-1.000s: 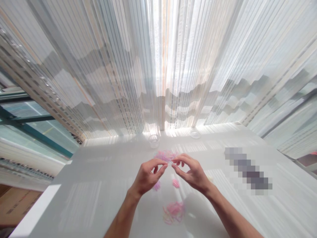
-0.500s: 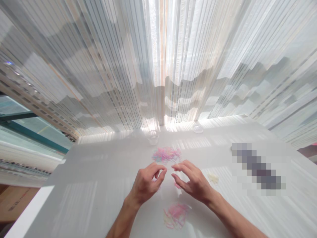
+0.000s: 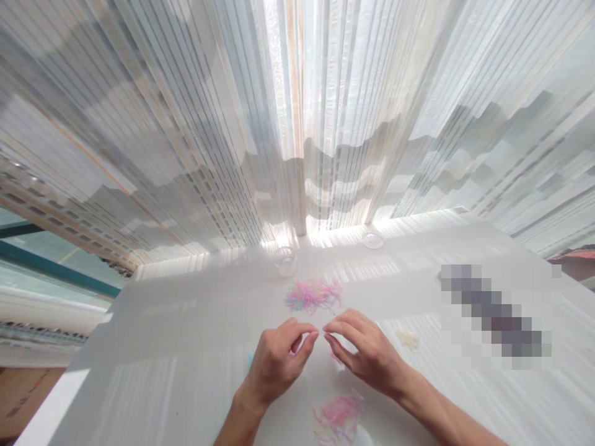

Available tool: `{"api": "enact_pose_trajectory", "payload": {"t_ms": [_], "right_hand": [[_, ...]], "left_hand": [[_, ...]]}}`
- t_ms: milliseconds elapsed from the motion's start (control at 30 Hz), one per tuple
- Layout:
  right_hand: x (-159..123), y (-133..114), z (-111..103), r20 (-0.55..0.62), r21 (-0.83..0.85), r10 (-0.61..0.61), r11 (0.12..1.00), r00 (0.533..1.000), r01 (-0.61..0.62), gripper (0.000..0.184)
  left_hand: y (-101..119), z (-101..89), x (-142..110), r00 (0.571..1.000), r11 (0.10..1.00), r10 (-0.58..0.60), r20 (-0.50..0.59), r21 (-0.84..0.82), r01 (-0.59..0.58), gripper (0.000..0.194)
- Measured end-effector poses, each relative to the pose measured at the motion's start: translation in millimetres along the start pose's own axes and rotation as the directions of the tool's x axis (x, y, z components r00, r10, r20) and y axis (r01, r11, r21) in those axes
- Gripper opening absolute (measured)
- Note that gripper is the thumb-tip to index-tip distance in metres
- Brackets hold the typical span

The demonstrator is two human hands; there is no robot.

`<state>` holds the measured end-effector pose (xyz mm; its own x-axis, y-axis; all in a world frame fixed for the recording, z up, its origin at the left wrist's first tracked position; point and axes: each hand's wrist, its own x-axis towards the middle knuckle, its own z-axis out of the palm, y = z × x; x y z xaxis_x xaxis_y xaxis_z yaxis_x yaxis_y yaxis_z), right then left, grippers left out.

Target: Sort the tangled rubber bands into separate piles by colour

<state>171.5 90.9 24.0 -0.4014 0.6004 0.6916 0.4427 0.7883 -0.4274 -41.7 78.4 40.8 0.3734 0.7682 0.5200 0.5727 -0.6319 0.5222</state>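
Observation:
My left hand [image 3: 281, 356] is over the middle of the white table, thumb and forefinger pinched together. Facing it, my right hand [image 3: 369, 350] makes a similar pinch, its fingertips almost meeting those of the left. Whatever lies between the fingertips is too small to make out. Just beyond both hands is a loose pile of thin pink, purple and blue strands [image 3: 313, 295]. Closer to me lies a second pile, of pink and pale yellow strands [image 3: 338, 418]. Bits of pink and blue show partly behind my hands.
A small pale yellow bunch [image 3: 408, 338] lies right of my right hand. At the back stand a clear cup [image 3: 285, 261] and a clear round lid or dish [image 3: 372, 240]. A blurred-out dark object [image 3: 495, 313] is on the right. Striped sheer curtains [image 3: 297, 124] hang behind the table [image 3: 162, 322].
My right thumb and forefinger have closed from a wider gap into a pinch. Both hands have come closer together at the fingertips. The view has shifted slightly.

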Motion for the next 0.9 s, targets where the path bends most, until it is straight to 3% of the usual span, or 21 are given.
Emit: {"api": "enact_pose_trajectory", "payload": {"t_ms": [400,667,900], "right_hand": [[-1.9,-0.2,-1.6,0.044,-0.016,-0.004,1.000,0.999,0.005,0.017],[-0.5,0.1,-2.3,0.024,-0.060,-0.026,0.998,0.999,0.027,0.016],[1.3,-3.4,-2.7,0.012,-0.057,-0.052,0.997,0.999,0.053,0.011]], "left_hand": [[-4.0,-3.9,-3.8,0.998,0.999,-0.024,0.057,0.029,0.022,0.020],[-2.0,-2.0,-3.6,0.999,0.999,0.003,0.032,0.035,-0.004,0.010],[0.2,2.9,-2.3,0.995,0.992,-0.095,0.029,-0.079,0.097,0.009]]}}
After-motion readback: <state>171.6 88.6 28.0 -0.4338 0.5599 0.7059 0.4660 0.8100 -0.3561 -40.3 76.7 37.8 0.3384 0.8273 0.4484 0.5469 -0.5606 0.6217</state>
